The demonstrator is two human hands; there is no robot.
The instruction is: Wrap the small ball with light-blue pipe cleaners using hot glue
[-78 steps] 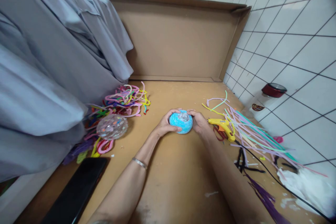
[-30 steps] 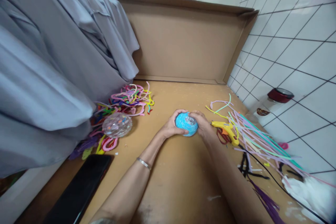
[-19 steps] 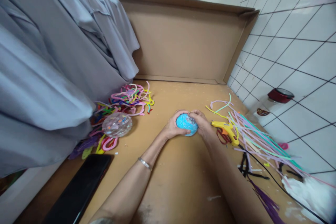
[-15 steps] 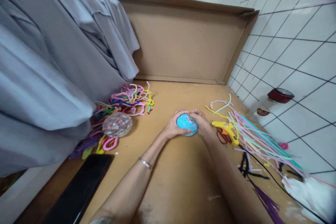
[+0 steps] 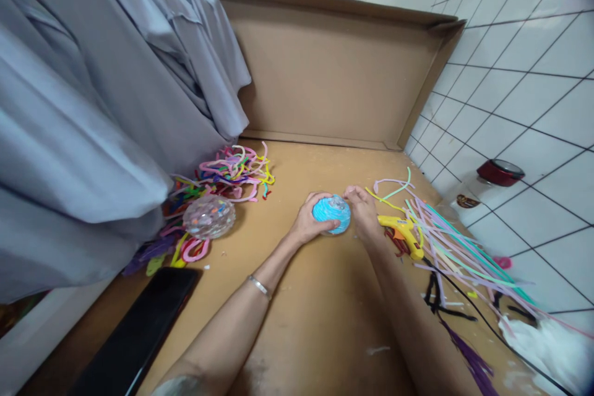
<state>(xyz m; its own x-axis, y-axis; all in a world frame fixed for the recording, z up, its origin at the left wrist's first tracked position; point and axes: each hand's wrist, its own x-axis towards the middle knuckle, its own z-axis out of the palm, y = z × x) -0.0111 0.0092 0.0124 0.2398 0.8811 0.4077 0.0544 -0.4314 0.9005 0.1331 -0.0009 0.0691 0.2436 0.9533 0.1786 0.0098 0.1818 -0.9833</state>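
Observation:
My left hand (image 5: 310, 220) is wrapped round the left side of a ball coiled in blue pipe cleaner (image 5: 330, 218), its thumb across the front. A greyish, uncovered patch shows at the ball's upper right. Just right of the ball, and apart from it, my right hand (image 5: 362, 205) has its fingers curled together in a pinch. Whatever they hold, if anything, is too small to make out. Close beside the right wrist lies a yellow glue gun (image 5: 403, 235) with a black cord.
Loose pipe cleaners (image 5: 457, 241) spread along the right, by a red-lidded jar (image 5: 487, 182) and white tissue (image 5: 547, 343). At left are a clear faceted ball (image 5: 210, 216), tangled pipe cleaners (image 5: 232, 170), a black phone (image 5: 139, 328) and grey cloth (image 5: 93, 117). A cardboard panel (image 5: 325, 74) stands behind.
My right hand has come off the ball and moved slightly right, its fingers pinched. My left hand still grips the ball. The view has shifted a little.

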